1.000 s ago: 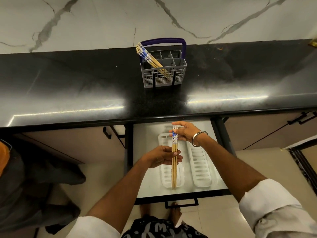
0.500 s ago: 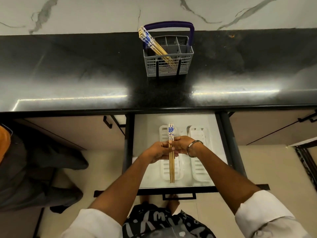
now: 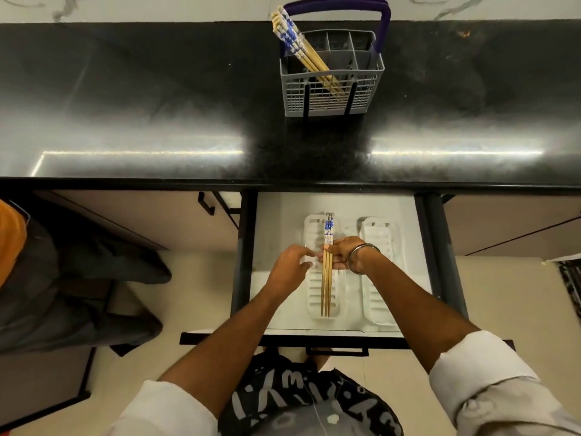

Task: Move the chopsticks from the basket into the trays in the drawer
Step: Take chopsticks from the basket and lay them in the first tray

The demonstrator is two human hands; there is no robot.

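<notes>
Right hand (image 3: 341, 253) pinches a bundle of wooden chopsticks (image 3: 327, 278) (blue-and-white patterned tops) lying lengthwise over the left slotted white plastic tray (image 3: 311, 294) in the open drawer (image 3: 276, 215). Left hand (image 3: 290, 269) sits just beside them, fingers loosely curled, gripping nothing. More chopsticks lean in the grey mesh basket (image 3: 333, 92) on the glossy black counter (image 3: 141, 105).
</notes>
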